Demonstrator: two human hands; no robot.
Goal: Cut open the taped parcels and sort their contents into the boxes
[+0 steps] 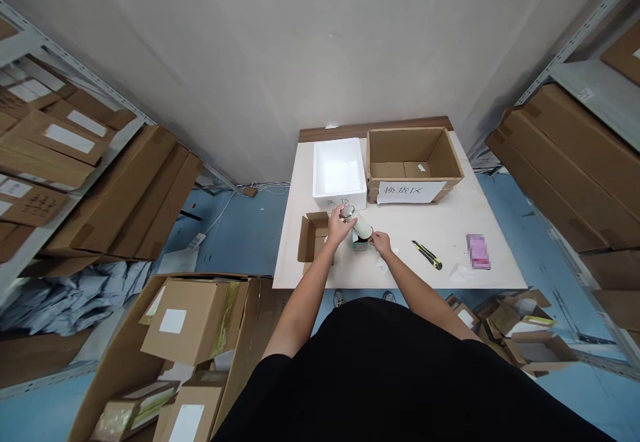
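Note:
My left hand (339,226) is closed round the upper end of a pale cylindrical bottle with a silver cap (356,222), held tilted over the white table (450,229). My right hand (381,243) is closed at the bottle's lower end, beside a small dark-green packet (360,245) that stands on the table under the bottle. A small open cardboard box (313,237) lies just left of my left hand.
A white foam box (339,172) and a large open cardboard box with a paper label (413,165) stand at the table's back. A yellow-black utility knife (427,255) and a pink item (479,251) lie to the right. Shelves of cartons line both sides; open cartons sit on the floor.

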